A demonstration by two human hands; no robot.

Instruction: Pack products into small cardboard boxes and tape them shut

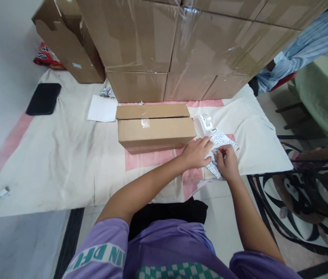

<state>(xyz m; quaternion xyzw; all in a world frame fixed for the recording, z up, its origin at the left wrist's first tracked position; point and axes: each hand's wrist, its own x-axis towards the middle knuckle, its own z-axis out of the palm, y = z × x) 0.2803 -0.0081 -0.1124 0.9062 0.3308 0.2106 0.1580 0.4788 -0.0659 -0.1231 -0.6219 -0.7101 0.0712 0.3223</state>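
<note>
My left hand [198,152] lies on a white sheet printed with rows of small outlined shapes [224,140], its fingers stretched out and the thumb apart. Over the same sheet, my right hand [227,162] has its fingers curled in a pinch. What sits between those fingertips is too small to make out. Just left of my hands stands a closed cardboard box [156,131] with a short piece of clear tape [145,123] across its top seam. A small white tape dispenser [206,123] rests beyond my left fingertips, beside the box.
Stacked, taped cartons [175,42] rise behind the box. An open carton [73,50], a red packet [47,57], a dark phone-like slab [44,99] and a white paper [102,108] lie at left. Another person's blue sleeve [306,46] shows at right, near a black metal railing [297,170].
</note>
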